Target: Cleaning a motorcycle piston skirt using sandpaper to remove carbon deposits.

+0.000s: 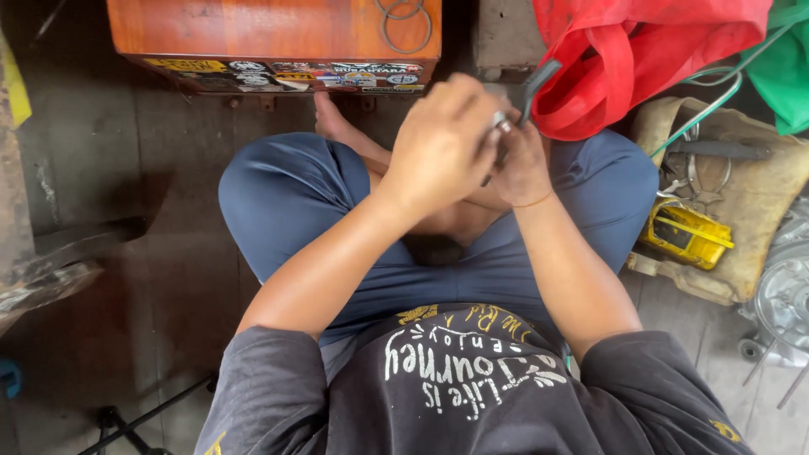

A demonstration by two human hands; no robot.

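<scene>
I am closing my left hand (438, 143) over a small metal part (500, 123) and pressing it against my right hand (521, 164), which is gripping a dark-handled tool (531, 88) whose handle is sticking up towards the red bag (649, 50). The part is sitting between both hands above my crossed legs, mostly hidden. In my judgement, I am doing best by bracing my wrists together and applying force squarely so the tool is not slipping.
</scene>
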